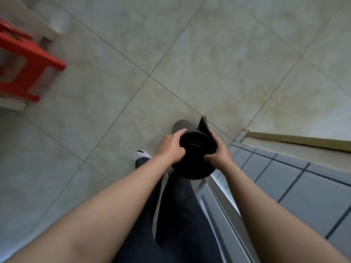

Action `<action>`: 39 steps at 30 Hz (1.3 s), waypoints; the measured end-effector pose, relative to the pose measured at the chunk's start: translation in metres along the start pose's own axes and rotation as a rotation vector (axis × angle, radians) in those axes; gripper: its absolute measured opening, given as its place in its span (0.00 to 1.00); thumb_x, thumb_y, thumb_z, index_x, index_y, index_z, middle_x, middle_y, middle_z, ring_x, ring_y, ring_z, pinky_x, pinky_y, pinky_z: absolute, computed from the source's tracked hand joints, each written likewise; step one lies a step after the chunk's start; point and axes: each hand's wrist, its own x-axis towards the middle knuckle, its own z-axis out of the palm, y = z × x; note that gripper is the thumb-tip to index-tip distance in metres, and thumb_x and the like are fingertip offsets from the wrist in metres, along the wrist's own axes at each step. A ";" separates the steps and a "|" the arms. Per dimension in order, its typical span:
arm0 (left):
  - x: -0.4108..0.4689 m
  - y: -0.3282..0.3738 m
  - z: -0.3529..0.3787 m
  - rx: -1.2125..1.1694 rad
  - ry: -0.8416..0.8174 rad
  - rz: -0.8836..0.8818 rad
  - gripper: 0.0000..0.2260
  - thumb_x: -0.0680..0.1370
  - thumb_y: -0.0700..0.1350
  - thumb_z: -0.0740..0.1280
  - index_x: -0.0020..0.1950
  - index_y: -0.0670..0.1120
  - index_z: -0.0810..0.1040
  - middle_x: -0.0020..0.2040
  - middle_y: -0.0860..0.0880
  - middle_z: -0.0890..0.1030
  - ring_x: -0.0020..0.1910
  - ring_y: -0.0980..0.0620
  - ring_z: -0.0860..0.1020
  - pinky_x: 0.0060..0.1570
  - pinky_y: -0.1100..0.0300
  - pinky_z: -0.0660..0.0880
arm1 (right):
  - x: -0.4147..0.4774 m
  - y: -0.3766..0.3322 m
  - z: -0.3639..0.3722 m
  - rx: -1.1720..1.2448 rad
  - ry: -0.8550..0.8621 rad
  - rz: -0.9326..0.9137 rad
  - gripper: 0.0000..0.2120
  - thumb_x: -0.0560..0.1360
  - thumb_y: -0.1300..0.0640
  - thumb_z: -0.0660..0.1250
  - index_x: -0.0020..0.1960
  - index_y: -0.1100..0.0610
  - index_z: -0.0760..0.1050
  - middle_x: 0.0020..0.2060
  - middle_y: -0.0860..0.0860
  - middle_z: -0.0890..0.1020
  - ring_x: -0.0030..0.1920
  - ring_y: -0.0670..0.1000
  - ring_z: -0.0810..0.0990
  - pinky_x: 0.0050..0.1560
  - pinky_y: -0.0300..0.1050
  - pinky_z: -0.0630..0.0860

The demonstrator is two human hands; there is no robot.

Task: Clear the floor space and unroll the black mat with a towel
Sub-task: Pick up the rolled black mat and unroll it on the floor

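A rolled black mat [195, 168] stands roughly upright in front of my legs, and I look down onto its spiral top end. My left hand [171, 147] grips the roll's left side near the top. My right hand [218, 150] grips its right side. A loose flap of the mat [204, 124] sticks out at the far side. The roll's lower end [180, 125] points toward the beige tiled floor [171, 44]. No towel is in view.
A red plastic stool [22, 59] stands at the left edge beside a pale wall or cabinet. At the right a grey tiled wall [296, 183] and a metal door frame [218, 198] run close to me. My dark trousers and one white-toed shoe [141, 154] show below.
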 end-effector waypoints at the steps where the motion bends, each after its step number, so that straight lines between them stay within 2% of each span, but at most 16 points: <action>1: -0.003 -0.010 -0.010 -0.015 0.032 -0.019 0.33 0.71 0.36 0.61 0.74 0.56 0.65 0.62 0.43 0.79 0.59 0.42 0.77 0.57 0.56 0.75 | 0.003 -0.012 0.010 -0.012 -0.007 -0.037 0.46 0.65 0.71 0.68 0.76 0.44 0.57 0.66 0.53 0.75 0.59 0.53 0.77 0.54 0.47 0.78; 4: -0.007 -0.044 -0.046 -0.057 0.108 -0.055 0.33 0.72 0.36 0.60 0.75 0.56 0.63 0.61 0.41 0.79 0.58 0.40 0.77 0.55 0.53 0.75 | 0.008 -0.055 0.045 -0.087 0.001 -0.150 0.42 0.67 0.71 0.66 0.75 0.47 0.59 0.65 0.52 0.75 0.60 0.51 0.76 0.51 0.39 0.73; 6: -0.009 -0.075 -0.074 -0.095 0.148 -0.074 0.33 0.73 0.35 0.59 0.76 0.56 0.62 0.61 0.40 0.79 0.58 0.38 0.77 0.55 0.53 0.73 | 0.009 -0.086 0.077 -0.124 0.008 -0.198 0.40 0.67 0.71 0.65 0.75 0.48 0.60 0.64 0.52 0.76 0.58 0.49 0.76 0.50 0.36 0.70; 8: -0.010 -0.100 -0.099 -0.125 0.166 -0.074 0.33 0.73 0.35 0.59 0.75 0.56 0.63 0.62 0.40 0.79 0.59 0.38 0.76 0.56 0.53 0.73 | 0.011 -0.110 0.103 -0.136 0.021 -0.216 0.39 0.68 0.71 0.65 0.74 0.48 0.62 0.63 0.52 0.77 0.56 0.49 0.76 0.49 0.36 0.70; 11: -0.019 -0.156 -0.141 -0.213 0.214 -0.081 0.32 0.73 0.35 0.60 0.75 0.58 0.63 0.64 0.42 0.78 0.60 0.40 0.76 0.57 0.54 0.74 | 0.008 -0.152 0.156 -0.213 0.016 -0.331 0.36 0.68 0.71 0.63 0.73 0.49 0.64 0.63 0.53 0.77 0.61 0.53 0.76 0.52 0.38 0.71; 14: -0.034 -0.221 -0.172 -0.341 0.289 -0.101 0.33 0.72 0.36 0.62 0.74 0.60 0.64 0.63 0.44 0.79 0.58 0.41 0.78 0.56 0.52 0.75 | 0.000 -0.195 0.214 -0.298 -0.012 -0.433 0.34 0.68 0.71 0.62 0.71 0.49 0.67 0.62 0.54 0.78 0.62 0.54 0.75 0.56 0.40 0.72; 18: -0.060 -0.303 -0.192 -0.541 0.422 -0.143 0.32 0.74 0.36 0.62 0.74 0.62 0.63 0.66 0.49 0.78 0.52 0.48 0.80 0.46 0.60 0.75 | -0.007 -0.238 0.294 -0.375 -0.104 -0.576 0.33 0.68 0.69 0.61 0.70 0.47 0.68 0.62 0.53 0.77 0.62 0.54 0.75 0.61 0.49 0.74; 21: -0.077 -0.353 -0.198 -0.679 0.536 -0.177 0.32 0.75 0.35 0.63 0.73 0.61 0.64 0.67 0.52 0.76 0.58 0.52 0.79 0.53 0.61 0.76 | -0.010 -0.259 0.346 -0.457 -0.153 -0.723 0.33 0.68 0.72 0.60 0.70 0.50 0.69 0.66 0.53 0.73 0.65 0.53 0.72 0.62 0.42 0.70; 25: -0.089 -0.411 -0.184 -0.757 0.698 -0.208 0.32 0.76 0.35 0.64 0.74 0.60 0.63 0.69 0.55 0.73 0.66 0.57 0.73 0.56 0.77 0.67 | 0.000 -0.265 0.405 -0.556 -0.278 -0.914 0.35 0.66 0.75 0.59 0.70 0.52 0.69 0.71 0.54 0.66 0.69 0.53 0.68 0.66 0.39 0.68; 27: -0.088 -0.425 -0.166 -0.721 0.745 -0.178 0.33 0.76 0.36 0.65 0.75 0.62 0.60 0.71 0.55 0.71 0.67 0.57 0.71 0.60 0.73 0.67 | 0.011 -0.258 0.422 -0.596 -0.322 -0.981 0.36 0.65 0.76 0.59 0.69 0.53 0.69 0.72 0.55 0.64 0.68 0.53 0.68 0.64 0.31 0.65; 29: -0.079 -0.434 -0.138 -0.706 0.793 -0.181 0.34 0.76 0.35 0.66 0.75 0.61 0.58 0.73 0.54 0.69 0.69 0.54 0.70 0.65 0.61 0.70 | 0.024 -0.242 0.438 -0.640 -0.382 -1.009 0.37 0.64 0.76 0.59 0.69 0.52 0.68 0.71 0.53 0.63 0.66 0.53 0.70 0.63 0.33 0.67; 31: -0.067 -0.439 -0.111 -0.718 0.830 -0.237 0.36 0.74 0.36 0.67 0.75 0.59 0.58 0.73 0.52 0.68 0.67 0.50 0.72 0.60 0.57 0.74 | 0.033 -0.224 0.445 -0.663 -0.400 -0.997 0.36 0.64 0.73 0.64 0.68 0.52 0.64 0.69 0.51 0.63 0.64 0.53 0.71 0.62 0.41 0.73; 34: -0.042 -0.448 -0.068 -0.836 0.783 -0.341 0.44 0.70 0.38 0.72 0.75 0.63 0.52 0.69 0.48 0.69 0.61 0.46 0.76 0.47 0.65 0.73 | 0.050 -0.187 0.449 -0.660 -0.334 -0.820 0.40 0.65 0.63 0.73 0.70 0.49 0.57 0.67 0.50 0.63 0.62 0.51 0.71 0.56 0.42 0.76; 37: -0.025 -0.446 -0.036 -0.869 0.650 -0.372 0.48 0.69 0.40 0.73 0.75 0.67 0.45 0.70 0.47 0.69 0.61 0.45 0.76 0.45 0.67 0.70 | 0.064 -0.155 0.436 -0.555 -0.308 -0.567 0.50 0.62 0.55 0.78 0.72 0.39 0.50 0.67 0.50 0.66 0.60 0.51 0.74 0.54 0.50 0.79; 39: -0.015 -0.442 -0.024 -0.897 0.578 -0.365 0.49 0.70 0.40 0.73 0.75 0.67 0.42 0.72 0.49 0.67 0.62 0.46 0.75 0.47 0.64 0.71 | 0.078 -0.140 0.427 -0.495 -0.336 -0.488 0.53 0.60 0.55 0.80 0.73 0.40 0.50 0.66 0.51 0.69 0.61 0.53 0.75 0.55 0.50 0.79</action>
